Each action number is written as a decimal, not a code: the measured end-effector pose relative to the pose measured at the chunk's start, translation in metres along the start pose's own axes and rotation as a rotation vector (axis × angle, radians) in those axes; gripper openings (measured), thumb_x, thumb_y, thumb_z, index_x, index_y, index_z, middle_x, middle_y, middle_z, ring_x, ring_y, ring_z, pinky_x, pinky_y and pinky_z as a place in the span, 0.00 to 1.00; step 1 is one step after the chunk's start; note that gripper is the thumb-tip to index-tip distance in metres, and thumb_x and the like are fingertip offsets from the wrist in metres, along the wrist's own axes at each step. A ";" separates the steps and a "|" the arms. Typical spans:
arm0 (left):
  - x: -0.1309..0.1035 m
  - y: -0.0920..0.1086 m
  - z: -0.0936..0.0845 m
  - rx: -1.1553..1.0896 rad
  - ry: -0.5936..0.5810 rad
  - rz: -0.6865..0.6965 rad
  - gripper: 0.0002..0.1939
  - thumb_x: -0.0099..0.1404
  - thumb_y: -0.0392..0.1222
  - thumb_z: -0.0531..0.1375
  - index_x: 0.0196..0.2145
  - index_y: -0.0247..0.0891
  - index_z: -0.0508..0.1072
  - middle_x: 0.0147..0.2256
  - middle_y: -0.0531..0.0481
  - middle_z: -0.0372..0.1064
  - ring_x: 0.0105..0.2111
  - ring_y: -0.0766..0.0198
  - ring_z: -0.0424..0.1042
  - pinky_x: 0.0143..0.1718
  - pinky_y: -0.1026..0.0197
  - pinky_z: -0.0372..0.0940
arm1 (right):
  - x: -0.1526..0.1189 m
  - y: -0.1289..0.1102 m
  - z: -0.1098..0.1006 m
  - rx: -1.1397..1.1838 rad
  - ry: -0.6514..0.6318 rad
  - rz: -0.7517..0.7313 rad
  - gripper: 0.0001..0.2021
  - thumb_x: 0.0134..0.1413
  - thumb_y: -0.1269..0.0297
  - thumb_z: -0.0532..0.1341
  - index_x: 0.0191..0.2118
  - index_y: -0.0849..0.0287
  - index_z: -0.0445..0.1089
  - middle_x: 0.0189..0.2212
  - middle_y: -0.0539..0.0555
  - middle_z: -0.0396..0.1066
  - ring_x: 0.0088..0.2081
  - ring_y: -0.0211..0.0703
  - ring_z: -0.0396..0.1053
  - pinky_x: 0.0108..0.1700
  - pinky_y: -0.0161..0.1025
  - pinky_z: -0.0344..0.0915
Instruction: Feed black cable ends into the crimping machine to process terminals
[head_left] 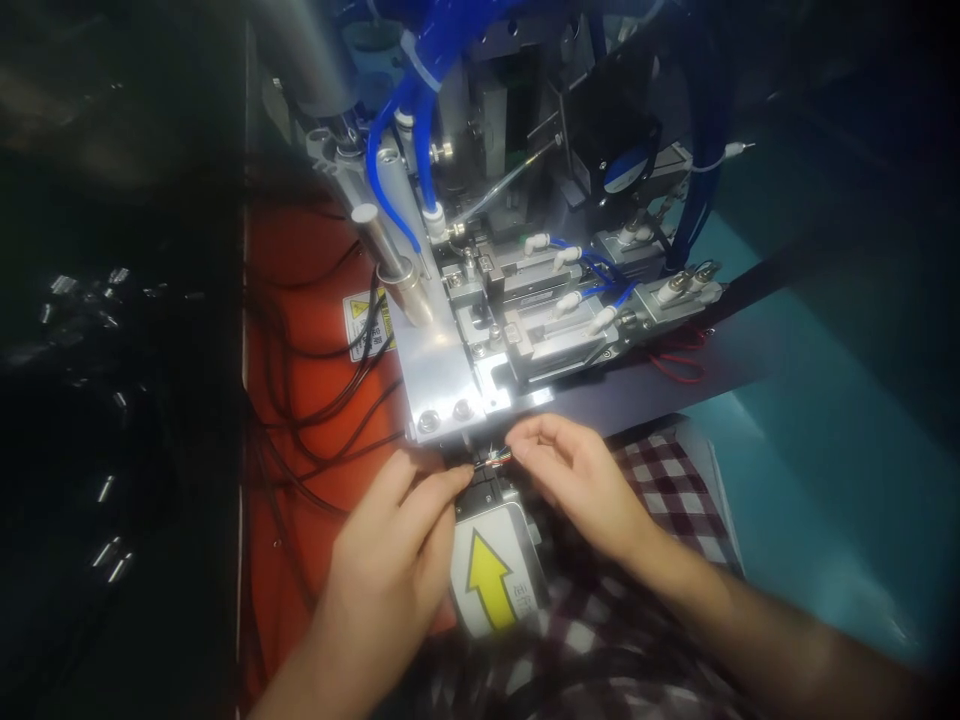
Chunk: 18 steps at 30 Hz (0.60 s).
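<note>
Low in the middle of the view, my left hand (401,535) pinches a thin dark cable between thumb and forefinger. My right hand (574,480), coming from the right, has its fingertips closed on the fine coloured wires (496,458) at the cable's end. These wires span the short gap between both hands' fingertips, with a pale or shiny spot among them too small to make out. They are just in front of the metal machine plate (442,385), above a dark fixture. Below sits a white block with a yellow arrow (491,580).
Behind the hands stands a machine with pneumatic cylinders (559,335) and blue air tubes (427,140). Several black cables (289,400) lie on the orange surface (322,390) at left, by a yellow-and-white warning label (367,325). Checkered cloth (675,480) shows beneath my right arm.
</note>
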<state>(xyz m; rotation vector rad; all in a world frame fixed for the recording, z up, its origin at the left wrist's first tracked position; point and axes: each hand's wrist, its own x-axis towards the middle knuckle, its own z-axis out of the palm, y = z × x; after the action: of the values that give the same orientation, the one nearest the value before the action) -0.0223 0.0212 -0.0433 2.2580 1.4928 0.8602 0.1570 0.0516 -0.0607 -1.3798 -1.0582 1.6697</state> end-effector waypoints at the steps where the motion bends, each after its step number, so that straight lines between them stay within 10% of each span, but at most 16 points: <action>1: 0.000 0.000 0.000 -0.003 0.001 0.001 0.11 0.65 0.26 0.55 0.41 0.34 0.74 0.32 0.51 0.64 0.33 0.70 0.68 0.35 0.71 0.64 | 0.000 0.000 0.000 -0.006 0.018 -0.011 0.07 0.54 0.62 0.60 0.31 0.60 0.68 0.19 0.44 0.58 0.19 0.32 0.53 0.21 0.31 0.52; 18: -0.003 -0.001 0.000 -0.016 -0.013 -0.011 0.12 0.65 0.25 0.55 0.42 0.33 0.74 0.35 0.49 0.65 0.35 0.70 0.68 0.38 0.71 0.64 | 0.001 0.008 0.002 -0.078 -0.033 -0.146 0.06 0.58 0.65 0.58 0.30 0.59 0.65 0.22 0.46 0.59 0.23 0.35 0.55 0.25 0.34 0.53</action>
<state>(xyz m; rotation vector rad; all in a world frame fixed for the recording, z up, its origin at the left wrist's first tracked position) -0.0243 0.0187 -0.0446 2.2373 1.4860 0.8503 0.1549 0.0487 -0.0680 -1.2944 -1.2244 1.5640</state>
